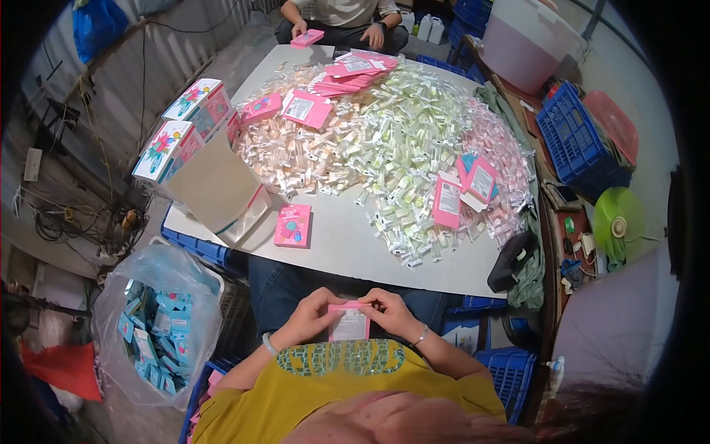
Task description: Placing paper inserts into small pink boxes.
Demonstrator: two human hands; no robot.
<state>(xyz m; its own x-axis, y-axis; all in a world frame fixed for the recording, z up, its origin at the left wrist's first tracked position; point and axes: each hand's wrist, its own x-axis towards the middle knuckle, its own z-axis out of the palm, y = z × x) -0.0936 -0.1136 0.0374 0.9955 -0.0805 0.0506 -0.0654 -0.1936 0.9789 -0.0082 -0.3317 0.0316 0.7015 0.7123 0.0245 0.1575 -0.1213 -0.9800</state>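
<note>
Over my lap, just off the table's near edge, I hold a small pink carton (349, 325) with a pale printed panel facing up. My left hand (313, 317) pinches its upper left corner, and my right hand (390, 314) grips the upper right. On the white table (336, 233) beyond lies a pink box (293, 226). Small clear tubes spread in heaps: peach ones (288, 152), pale green ones (414, 140) and pink ones (503, 155). Flat pink cartons (447, 200) rest on the heaps, with a stack of them (347, 81) farther back.
White display boxes (166, 148) and an open carton (218, 189) stand at the table's left. A plastic bag of blue packets (159, 333) sits at lower left. Across the table, a person's hand (299, 29) holds a pink box. A black tape dispenser (512, 263) stands at the right corner.
</note>
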